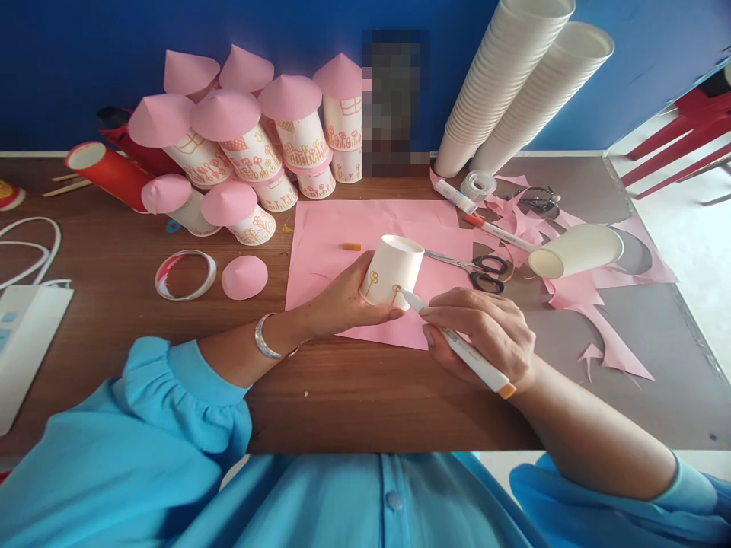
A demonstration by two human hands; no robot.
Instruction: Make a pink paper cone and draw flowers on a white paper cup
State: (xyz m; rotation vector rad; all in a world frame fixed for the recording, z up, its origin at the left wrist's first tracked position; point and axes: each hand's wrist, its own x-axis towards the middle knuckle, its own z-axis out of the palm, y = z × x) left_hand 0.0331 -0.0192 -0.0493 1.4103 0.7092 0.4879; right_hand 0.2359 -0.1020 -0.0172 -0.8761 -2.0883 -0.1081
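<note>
My left hand (354,297) is wrapped round a white paper cup (394,262), tilted above the pink paper (320,224). Orange-brown flower outlines show on the cup's side. In my right hand (491,331) is a white marker (465,354) with an orange end, its tip touching or very close to one of the drawn flowers. A small orange-brown cap (352,246) lies on the pink paper. Just behind the right hand are scissors (485,266) with black handles.
Several decorated cups with pink cone roofs (225,114) stand at the back left. A tape roll (186,275) and a pink cone (244,277) lie left. Tall stacks of paper cups (508,68) lean at the back right, near pink scraps (599,320) and a lying cup (582,251).
</note>
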